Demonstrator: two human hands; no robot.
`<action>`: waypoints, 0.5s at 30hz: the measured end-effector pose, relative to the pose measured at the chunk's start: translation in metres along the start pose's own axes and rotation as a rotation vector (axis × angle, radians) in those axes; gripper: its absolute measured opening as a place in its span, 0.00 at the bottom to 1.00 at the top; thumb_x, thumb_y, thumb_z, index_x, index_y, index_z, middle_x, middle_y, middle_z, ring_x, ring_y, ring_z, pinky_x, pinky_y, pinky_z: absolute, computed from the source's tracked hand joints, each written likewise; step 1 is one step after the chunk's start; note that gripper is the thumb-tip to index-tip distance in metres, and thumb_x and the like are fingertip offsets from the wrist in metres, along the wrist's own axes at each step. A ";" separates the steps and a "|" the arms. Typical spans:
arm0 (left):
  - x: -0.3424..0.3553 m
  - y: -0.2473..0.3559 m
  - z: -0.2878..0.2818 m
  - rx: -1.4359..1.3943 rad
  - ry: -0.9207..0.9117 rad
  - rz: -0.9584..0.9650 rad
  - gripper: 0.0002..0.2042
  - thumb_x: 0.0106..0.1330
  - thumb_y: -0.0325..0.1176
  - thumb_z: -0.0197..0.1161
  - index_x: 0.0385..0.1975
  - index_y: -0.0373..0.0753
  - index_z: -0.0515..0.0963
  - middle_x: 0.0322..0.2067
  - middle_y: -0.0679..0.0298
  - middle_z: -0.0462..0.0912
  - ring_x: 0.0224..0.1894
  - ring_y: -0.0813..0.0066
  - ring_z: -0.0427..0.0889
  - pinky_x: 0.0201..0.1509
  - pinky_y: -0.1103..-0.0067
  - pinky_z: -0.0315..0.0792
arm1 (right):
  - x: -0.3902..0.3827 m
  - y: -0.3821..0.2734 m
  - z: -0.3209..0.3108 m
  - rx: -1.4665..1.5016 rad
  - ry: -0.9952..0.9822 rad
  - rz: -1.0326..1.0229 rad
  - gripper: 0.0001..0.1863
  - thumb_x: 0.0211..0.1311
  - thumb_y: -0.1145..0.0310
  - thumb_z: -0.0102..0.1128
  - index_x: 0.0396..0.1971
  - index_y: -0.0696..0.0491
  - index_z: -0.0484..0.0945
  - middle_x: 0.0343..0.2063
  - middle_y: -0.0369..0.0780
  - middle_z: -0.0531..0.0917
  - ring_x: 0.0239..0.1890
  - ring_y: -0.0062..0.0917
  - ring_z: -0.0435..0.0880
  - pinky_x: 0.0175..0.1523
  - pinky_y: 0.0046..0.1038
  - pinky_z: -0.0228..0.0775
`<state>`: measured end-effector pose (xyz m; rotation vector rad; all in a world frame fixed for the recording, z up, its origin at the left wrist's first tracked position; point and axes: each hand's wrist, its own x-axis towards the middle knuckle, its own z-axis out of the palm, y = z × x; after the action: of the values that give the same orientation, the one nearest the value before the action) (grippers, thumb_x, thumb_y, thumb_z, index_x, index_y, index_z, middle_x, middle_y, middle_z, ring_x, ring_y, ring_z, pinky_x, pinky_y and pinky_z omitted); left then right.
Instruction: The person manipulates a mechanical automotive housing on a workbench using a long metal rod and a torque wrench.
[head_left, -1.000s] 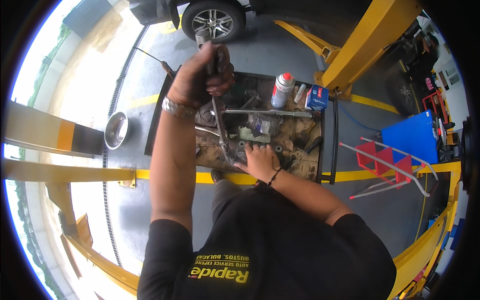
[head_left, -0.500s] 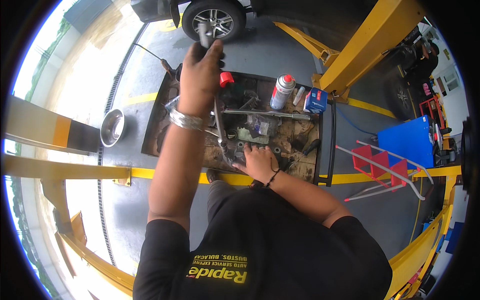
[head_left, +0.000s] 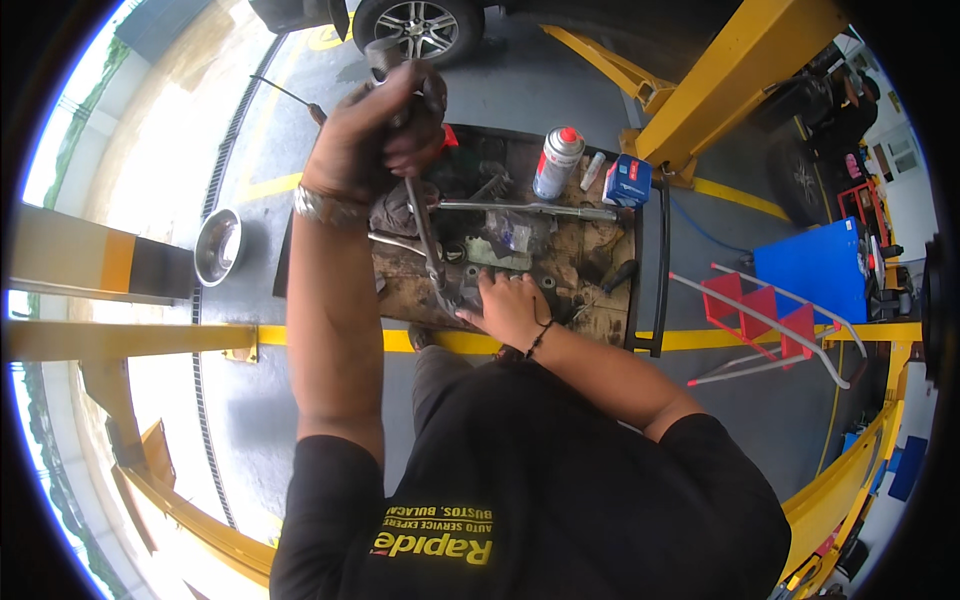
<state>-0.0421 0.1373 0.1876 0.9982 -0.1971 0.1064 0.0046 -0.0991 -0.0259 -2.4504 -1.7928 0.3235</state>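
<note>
My left hand (head_left: 365, 135) is closed around a long metal bar (head_left: 421, 215), raised over the far left part of the worktable (head_left: 400, 295). A thick grey end (head_left: 382, 55) shows beyond my fist. The bar slants down toward me, its lower end by a dark metal part (head_left: 455, 298) near the table's front edge. Beside that end my right hand (head_left: 512, 305) lies palm down, fingers stretched and thumb toward the part. What is under the palm is hidden. Another long chrome bar (head_left: 540, 209) lies crosswise behind, near a clear plastic bag (head_left: 515, 232).
A spray can (head_left: 558, 165), a small white tube (head_left: 592, 171) and a blue box (head_left: 628, 182) stand at the table's far right. A metal bowl (head_left: 220, 247) is on the left. Yellow lift posts (head_left: 730, 80), a red step stool (head_left: 765, 315) and a car wheel (head_left: 418, 30) surround the table.
My left hand has shifted a little left and turned, tilting the bar's top end leftward. My right hand stays in place on the table. The whole view has shifted slightly.
</note>
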 end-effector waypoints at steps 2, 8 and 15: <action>0.009 -0.007 0.008 0.047 0.202 0.165 0.13 0.70 0.41 0.65 0.38 0.37 0.75 0.22 0.69 0.73 0.23 0.82 0.70 0.26 0.84 0.62 | 0.003 0.001 -0.001 0.002 0.014 -0.003 0.41 0.62 0.36 0.57 0.59 0.60 0.73 0.37 0.43 0.85 0.41 0.32 0.85 0.55 0.41 0.69; 0.036 -0.036 0.018 0.874 1.054 0.349 0.17 0.71 0.47 0.62 0.40 0.35 0.76 0.21 0.66 0.74 0.20 0.81 0.70 0.24 0.83 0.62 | 0.003 0.005 0.003 -0.016 0.027 0.007 0.40 0.62 0.36 0.57 0.59 0.59 0.74 0.37 0.43 0.85 0.41 0.32 0.85 0.54 0.40 0.69; 0.036 -0.032 -0.011 0.823 0.892 0.199 0.19 0.69 0.48 0.63 0.42 0.34 0.76 0.28 0.60 0.78 0.29 0.73 0.76 0.34 0.77 0.70 | 0.005 0.003 -0.003 0.038 0.019 0.014 0.40 0.62 0.37 0.58 0.56 0.60 0.75 0.35 0.43 0.85 0.40 0.32 0.85 0.52 0.39 0.69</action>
<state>-0.0002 0.1294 0.1636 1.6400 0.6193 0.8455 0.0098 -0.0953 -0.0242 -2.4336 -1.7466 0.3311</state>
